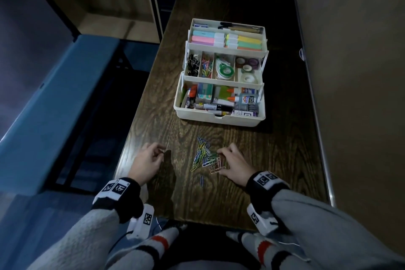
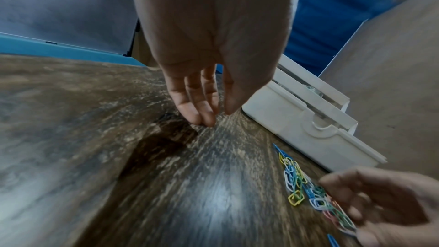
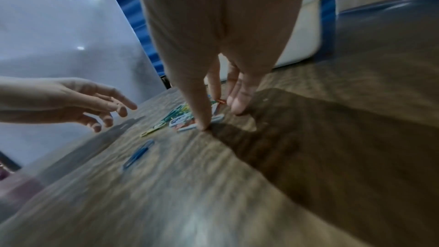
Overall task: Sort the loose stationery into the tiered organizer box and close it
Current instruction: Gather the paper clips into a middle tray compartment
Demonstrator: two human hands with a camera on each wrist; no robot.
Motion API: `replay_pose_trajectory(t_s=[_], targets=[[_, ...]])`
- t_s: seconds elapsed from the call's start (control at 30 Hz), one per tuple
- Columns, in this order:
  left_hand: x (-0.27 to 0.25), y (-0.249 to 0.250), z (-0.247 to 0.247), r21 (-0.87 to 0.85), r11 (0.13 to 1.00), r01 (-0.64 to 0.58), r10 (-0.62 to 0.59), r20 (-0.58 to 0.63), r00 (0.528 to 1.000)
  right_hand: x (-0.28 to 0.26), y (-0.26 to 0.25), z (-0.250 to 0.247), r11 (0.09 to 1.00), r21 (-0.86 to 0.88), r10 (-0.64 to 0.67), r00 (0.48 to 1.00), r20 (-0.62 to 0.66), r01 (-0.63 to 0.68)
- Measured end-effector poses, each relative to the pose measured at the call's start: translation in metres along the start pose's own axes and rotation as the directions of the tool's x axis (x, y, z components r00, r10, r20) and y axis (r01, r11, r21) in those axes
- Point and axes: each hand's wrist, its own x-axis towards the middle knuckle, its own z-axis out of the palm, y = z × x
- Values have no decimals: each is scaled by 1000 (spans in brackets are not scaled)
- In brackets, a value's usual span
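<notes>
The cream tiered organizer box (image 1: 219, 119) stands open on the dark wooden table, its three tiers full of stationery. In front of it lies a pile of coloured paper clips (image 1: 203, 155) (image 2: 297, 179) (image 3: 175, 117). One blue clip (image 1: 201, 180) (image 3: 137, 154) lies apart, nearer to me. My right hand (image 1: 221, 161) (image 3: 219, 117) is spread over the pile's right edge, thumb tip and fingertips touching the table and clips. My left hand (image 1: 158, 155) (image 2: 217, 117) hovers left of the pile, fingers relaxed and pointing down, holding nothing.
The middle tier has a compartment of coloured clips (image 1: 207, 66) beside black binder clips (image 1: 192, 64). The table's left edge (image 1: 125, 155) drops off close to my left hand. A tan wall panel (image 1: 350, 72) borders the right side.
</notes>
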Motion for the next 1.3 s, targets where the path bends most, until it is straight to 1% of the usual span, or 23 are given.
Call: replay_pose_trajectory(t_s=[0.1, 0.13, 0.17, 0.23, 0.27, 0.33, 0.37, 0.4, 0.47, 0.57, 0.7, 0.8, 0.9, 1.0, 1.07, 1.2, 1.3], targets=[[-3, 3, -1, -19, 1000, 2, -2, 3, 1000, 19, -15, -4, 995, -38, -89, 996, -31, 88], [-3, 3, -2, -24, 1000, 6, -6, 3, 1000, 24, -18, -8, 989, -85, -123, 992, -22, 120], [-4, 3, -3, -27, 1000, 11, -11, 4, 1000, 29, -20, -11, 971, -179, -163, 987, 3, 161], [-5, 2, -6, -26, 999, 19, -19, 0, 1000, 38, -24, -17, 877, -403, -234, 965, 116, 261], [-5, 2, -6, -28, 999, 21, -21, -2, 1000, 42, -27, -20, 831, -461, -246, 949, 198, 312], [-5, 4, -6, -38, 999, 24, -24, 2, 1000, 47, -33, -24, 777, -496, -227, 907, 354, 388], [-5, 5, -6, -39, 999, 22, -22, 4, 1000, 47, -36, -26, 761, -501, -217, 889, 403, 413], [-5, 6, -6, -34, 999, 17, -17, 6, 1000, 47, -37, -27, 750, -500, -225, 879, 421, 432], [-4, 8, -4, -27, 1000, 2, -1, 24, 1000, 42, -37, -27, 740, -493, -281, 876, 392, 458], [-3, 13, -2, -14, 1000, -22, 22, 61, 998, 31, -31, -24, 743, -484, -351, 885, 305, 462], [-5, 23, 3, 26, 998, -62, 59, 111, 992, 21, -25, -19, 745, -508, -377, 901, 213, 432], [-9, 32, 8, 64, 994, -91, 77, 199, 977, 19, -22, -15, 760, -505, -382, 910, 162, 409], [-13, 41, 19, 171, 980, -103, 44, 316, 948, 21, -18, -14, 814, -439, -381, 920, 91, 380], [-11, 50, 33, 215, 974, -72, -7, 347, 938, 24, -13, -19, 904, -289, -329, 944, 4, 316], [-7, 58, 41, 219, 972, -81, 0, 345, 939, 25, -11, -25, 952, -163, -270, 961, -56, 258], [2, 75, 58, 232, 957, -174, 69, 400, 914, 21, -6, -39, 986, -1, -163, 973, -163, 165], [9, 87, 71, 296, 916, -272, 123, 437, 891, 14, 1, -48, 993, 68, -84, 974, -210, 101]])
